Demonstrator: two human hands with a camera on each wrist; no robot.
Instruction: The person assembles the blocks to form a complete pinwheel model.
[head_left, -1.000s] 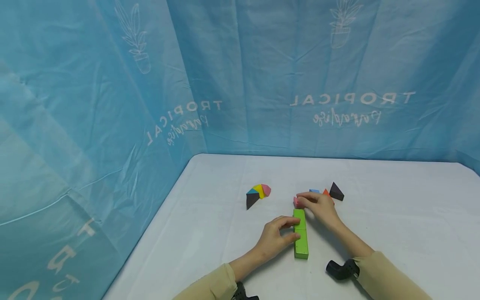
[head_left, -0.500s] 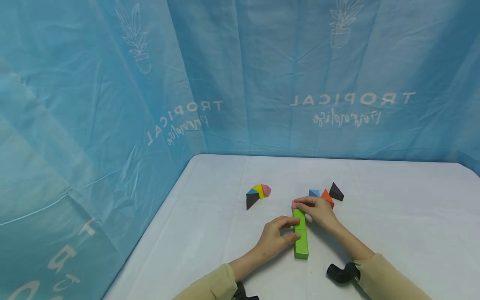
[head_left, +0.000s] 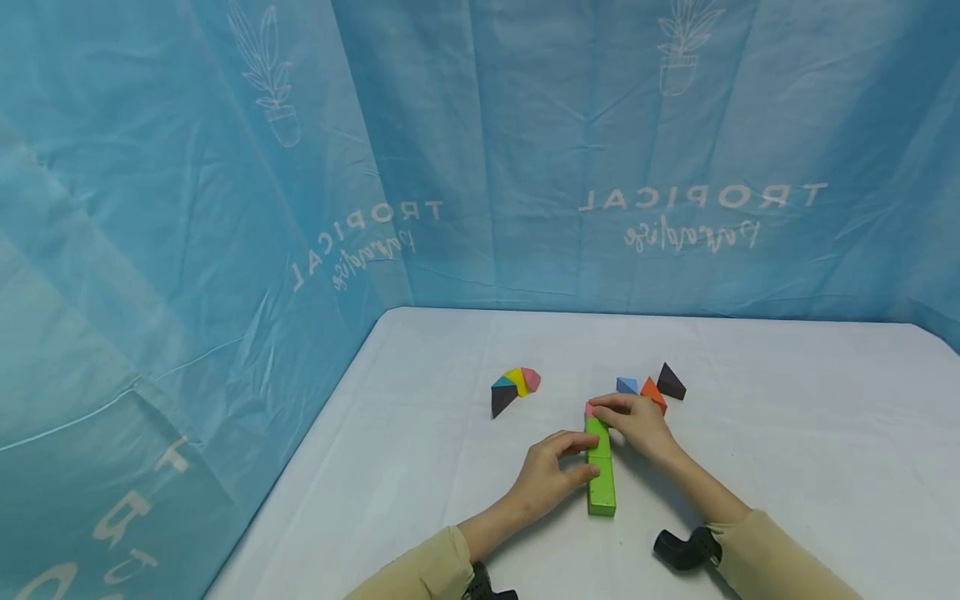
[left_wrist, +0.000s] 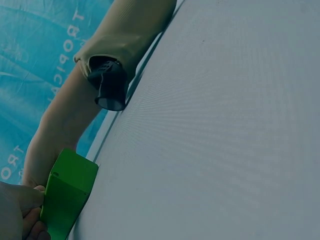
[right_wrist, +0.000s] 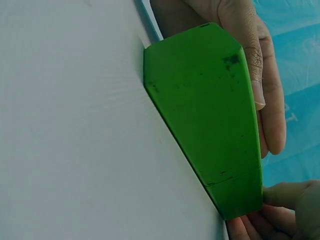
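Two green blocks stand end to end in the head view, the far block [head_left: 602, 427] and the near block [head_left: 602, 496]. My left hand [head_left: 545, 475] is on their left side. Its thumb touches the near block and its fingertips the far one, with the fingers fairly straight. At the far end of the row my right hand [head_left: 637, 423] pinches a small pink block [head_left: 589, 410], mostly hidden by the fingers. In the right wrist view the green block [right_wrist: 205, 110] looms large, with the left thumb [right_wrist: 257, 92] along its edge.
Behind the right hand lie a blue block [head_left: 627, 385], an orange block [head_left: 654, 394] and a black block [head_left: 671, 382]. A joined group of black, blue, yellow and pink pieces [head_left: 517, 380] lies farther left. White cloth [head_left: 810, 433] covers the table; a blue curtain [head_left: 487, 150] hangs behind.
My right hand has brought the pink block slightly nearer, against the far end of the green row, uncovering the blue and orange blocks. The left hand has stayed in place.
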